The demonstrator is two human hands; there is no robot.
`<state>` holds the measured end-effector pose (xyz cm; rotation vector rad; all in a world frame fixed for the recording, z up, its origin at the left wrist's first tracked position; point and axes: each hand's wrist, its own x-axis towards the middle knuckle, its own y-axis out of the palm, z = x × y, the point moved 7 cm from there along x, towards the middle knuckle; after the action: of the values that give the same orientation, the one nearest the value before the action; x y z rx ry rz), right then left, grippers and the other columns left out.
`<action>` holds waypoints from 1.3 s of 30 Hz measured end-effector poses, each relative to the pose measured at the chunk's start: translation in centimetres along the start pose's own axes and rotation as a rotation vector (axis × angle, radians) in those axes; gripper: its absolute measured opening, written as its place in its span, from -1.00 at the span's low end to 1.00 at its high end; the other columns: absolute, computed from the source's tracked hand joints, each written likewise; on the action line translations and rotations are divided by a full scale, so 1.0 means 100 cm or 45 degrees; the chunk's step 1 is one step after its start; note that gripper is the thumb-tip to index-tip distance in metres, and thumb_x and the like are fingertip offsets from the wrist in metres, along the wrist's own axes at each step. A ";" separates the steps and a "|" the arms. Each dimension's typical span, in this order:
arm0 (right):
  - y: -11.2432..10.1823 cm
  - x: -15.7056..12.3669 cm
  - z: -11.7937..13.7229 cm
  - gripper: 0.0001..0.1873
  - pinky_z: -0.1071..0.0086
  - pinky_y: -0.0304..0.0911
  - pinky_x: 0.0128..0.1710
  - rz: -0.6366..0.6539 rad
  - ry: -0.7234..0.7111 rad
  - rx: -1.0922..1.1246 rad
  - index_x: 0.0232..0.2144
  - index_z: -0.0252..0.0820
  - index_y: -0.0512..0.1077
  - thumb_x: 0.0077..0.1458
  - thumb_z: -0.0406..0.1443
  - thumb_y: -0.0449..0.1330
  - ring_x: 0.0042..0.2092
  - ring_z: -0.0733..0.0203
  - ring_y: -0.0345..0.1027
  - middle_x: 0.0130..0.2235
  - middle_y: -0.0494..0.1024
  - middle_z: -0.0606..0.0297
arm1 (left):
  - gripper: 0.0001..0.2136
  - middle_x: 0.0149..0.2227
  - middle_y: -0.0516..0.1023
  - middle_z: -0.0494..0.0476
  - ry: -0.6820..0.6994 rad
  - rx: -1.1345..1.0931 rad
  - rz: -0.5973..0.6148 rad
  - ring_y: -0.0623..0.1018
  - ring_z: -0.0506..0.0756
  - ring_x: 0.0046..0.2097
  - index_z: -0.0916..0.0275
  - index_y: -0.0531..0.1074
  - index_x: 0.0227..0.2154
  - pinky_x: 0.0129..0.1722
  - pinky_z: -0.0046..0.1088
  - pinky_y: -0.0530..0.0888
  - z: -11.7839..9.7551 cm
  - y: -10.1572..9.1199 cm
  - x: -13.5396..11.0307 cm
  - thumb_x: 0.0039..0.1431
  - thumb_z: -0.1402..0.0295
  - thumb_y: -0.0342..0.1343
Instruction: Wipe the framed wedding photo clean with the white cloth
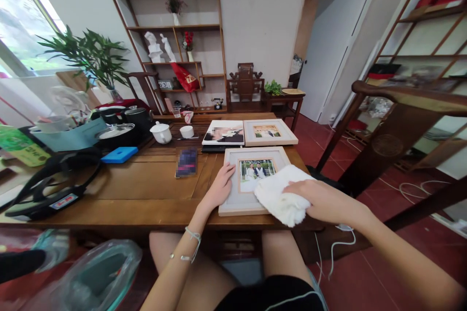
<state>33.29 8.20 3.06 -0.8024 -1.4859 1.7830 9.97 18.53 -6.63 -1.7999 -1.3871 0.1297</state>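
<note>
Fingers [293,187] of the right hand [318,200] lie flat and unclenched on the white cloth [279,202] over the lower right corner of the picture frame [233,206], whose left edge the left hand [219,188] touches with open fingers, on the table [146,189].

Framed photograph [251,175], flat on tabletop [146,189]: left hand [219,187] steadies its left edge; right hand [317,199] presses white cloth [280,199] on its right corner. Two more frames [268,132] lie just beyond.
</note>
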 end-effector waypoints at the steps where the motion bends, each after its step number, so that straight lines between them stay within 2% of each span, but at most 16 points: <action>1: -0.003 0.009 -0.004 -0.52 0.28 0.23 -0.09 -0.016 0.039 -0.041 -0.18 -0.08 0.50 -0.10 -0.55 0.03 -0.08 0.06 0.43 -0.13 0.58 0.21 | -0.51 0.24 0.27 0.33 -0.003 0.003 0.009 0.11 0.21 0.35 0.36 0.32 0.14 0.35 -0.01 0.03 0.000 0.000 0.000 0.12 0.57 -0.15; 4: -0.008 0.048 -0.027 -0.50 0.22 0.19 -0.02 -0.143 0.183 -0.188 -0.12 -0.19 0.47 -0.13 -0.56 0.05 0.00 -0.01 0.38 -0.05 0.54 0.10 | -0.51 0.25 0.26 0.34 0.002 -0.001 0.017 0.10 0.22 0.35 0.38 0.32 0.14 0.34 -0.01 0.04 0.001 0.001 -0.001 0.13 0.56 -0.15; 8: -0.004 0.093 -0.049 -0.46 0.05 0.03 0.16 -0.331 0.280 -0.242 0.01 -0.33 0.41 -0.11 -0.48 0.14 0.20 -0.15 0.16 0.13 0.41 -0.03 | -0.51 0.24 0.28 0.27 0.044 -0.008 -0.003 0.13 0.21 0.34 0.27 0.33 0.14 0.33 0.00 0.06 0.001 0.000 -0.002 0.13 0.55 -0.13; 11: 0.011 0.101 -0.035 -0.43 -0.04 -0.04 0.19 -0.337 0.177 -0.166 0.03 -0.30 0.41 -0.13 -0.45 0.17 0.23 -0.15 0.13 0.16 0.38 -0.03 | -0.51 0.23 0.30 0.28 0.062 0.025 -0.035 0.14 0.21 0.34 0.27 0.33 0.14 0.33 0.01 0.07 0.001 0.000 -0.001 0.14 0.56 -0.14; 16: 0.033 0.068 0.023 -0.45 0.09 0.11 0.12 -0.165 -0.120 -0.004 0.02 -0.29 0.43 -0.11 -0.40 0.15 0.15 -0.08 0.25 0.04 0.50 -0.02 | -0.55 0.23 0.29 0.26 0.049 0.027 -0.066 0.14 0.18 0.34 0.24 0.31 0.15 0.33 -0.03 0.07 0.000 -0.001 -0.001 0.21 0.50 -0.15; 19: 0.026 0.059 0.037 -0.53 0.11 0.15 0.08 -0.119 -0.038 -0.065 -0.04 -0.27 0.47 -0.06 -0.36 0.14 0.08 -0.10 0.31 -0.02 0.53 -0.01 | -0.58 0.26 0.24 0.27 0.035 0.016 -0.051 0.13 0.18 0.34 0.25 0.28 0.17 0.33 -0.04 0.06 0.000 0.000 -0.001 0.28 0.42 -0.17; 21: 0.016 0.068 0.036 -0.58 0.06 0.10 0.12 -0.131 0.081 -0.162 -0.09 -0.29 0.49 -0.05 -0.34 0.16 0.11 -0.16 0.27 -0.04 0.53 -0.04 | -0.59 0.27 0.23 0.29 0.031 0.008 -0.033 0.12 0.19 0.34 0.27 0.28 0.17 0.33 -0.04 0.06 0.000 0.001 -0.001 0.30 0.37 -0.17; 23: 0.010 0.086 0.032 -0.58 -0.02 0.02 0.17 -0.164 0.171 -0.246 -0.08 -0.34 0.48 -0.05 -0.35 0.17 0.19 -0.24 0.15 0.03 0.49 -0.09 | -0.60 0.26 0.24 0.28 0.027 -0.009 -0.034 0.12 0.18 0.34 0.26 0.30 0.16 0.33 -0.04 0.06 0.000 0.001 -0.001 0.32 0.32 -0.18; 25: 0.012 0.106 0.029 -0.52 -0.07 0.00 0.17 -0.197 0.199 -0.279 -0.01 -0.41 0.42 -0.05 -0.39 0.16 0.23 -0.27 0.06 0.12 0.39 -0.14 | -0.61 0.25 0.26 0.26 0.007 -0.028 -0.055 0.13 0.17 0.34 0.24 0.31 0.14 0.33 -0.05 0.07 0.000 0.000 -0.001 0.33 0.29 -0.18; 28: 0.029 0.125 0.033 -0.44 -0.04 0.06 0.16 -0.226 0.128 -0.260 0.05 -0.50 0.35 -0.06 -0.43 0.15 0.23 -0.25 0.06 0.16 0.32 -0.24 | -0.61 0.24 0.29 0.25 -0.029 -0.016 -0.086 0.17 0.17 0.32 0.24 0.33 0.12 0.32 -0.08 0.10 -0.002 -0.002 0.001 0.35 0.27 -0.21; 31: 0.048 0.115 0.041 -0.43 -0.01 0.10 0.14 -0.210 -0.012 -0.216 0.02 -0.51 0.38 -0.12 -0.44 0.16 0.21 -0.23 0.12 0.11 0.35 -0.27 | -0.62 0.19 0.36 0.27 -0.032 0.060 -0.085 0.24 0.19 0.28 0.26 0.39 0.07 0.30 -0.07 0.15 -0.009 -0.006 0.005 0.34 0.29 -0.19; 33: 0.054 0.095 0.050 -0.39 0.03 0.09 0.17 -0.183 -0.188 -0.136 0.03 -0.45 0.38 -0.17 -0.46 0.16 0.22 -0.17 0.13 0.12 0.37 -0.19 | -0.63 0.16 0.39 0.28 -0.006 0.116 -0.064 0.27 0.21 0.26 0.27 0.42 0.04 0.28 -0.05 0.18 -0.013 -0.008 0.009 0.33 0.32 -0.19; 36: 0.052 0.059 0.062 -0.27 0.12 -0.02 0.26 -0.139 -0.483 0.016 0.14 -0.36 0.29 -0.18 -0.48 0.12 0.29 -0.01 0.03 0.21 0.31 -0.02 | -0.63 0.17 0.38 0.28 0.053 0.129 -0.025 0.26 0.23 0.26 0.27 0.40 0.07 0.26 -0.03 0.21 -0.016 -0.009 0.011 0.26 0.41 -0.11; 39: 0.046 0.037 0.057 -0.21 0.16 -0.08 0.30 -0.094 -0.576 0.107 0.22 -0.32 0.21 -0.16 -0.49 0.10 0.32 0.08 -0.04 0.27 0.22 0.07 | -0.56 0.24 0.29 0.28 0.037 0.066 -0.018 0.24 0.21 0.29 0.29 0.32 0.14 0.29 -0.07 0.18 -0.014 -0.009 0.011 0.20 0.49 -0.11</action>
<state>26.07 7.37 -0.70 -0.3054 -1.6792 2.0432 10.43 18.72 -4.72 -1.7426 -1.3638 0.1302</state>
